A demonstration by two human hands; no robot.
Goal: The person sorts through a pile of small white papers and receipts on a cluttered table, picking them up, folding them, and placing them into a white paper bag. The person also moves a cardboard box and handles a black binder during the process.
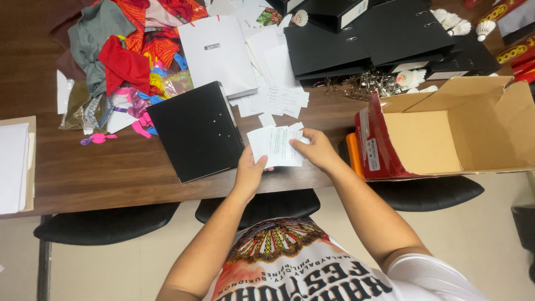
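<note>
Both my hands hold a small stack of white paper slips (276,146) just above the front edge of the brown wooden table (111,167). My left hand (249,171) grips the stack's lower left corner. My right hand (317,148) holds its right side. A closed black binder (195,131) lies flat just left of the slips. More loose white slips (278,100) are scattered on the table beyond my hands.
An open cardboard box (451,131) sits at the right. Black binders (362,39), metal clips (362,83) and shuttlecocks (409,79) lie at the back. A pile of coloured cloth (128,50) fills the left. White paper stack (14,167) at the far left. Black chairs (106,223) stand below the table.
</note>
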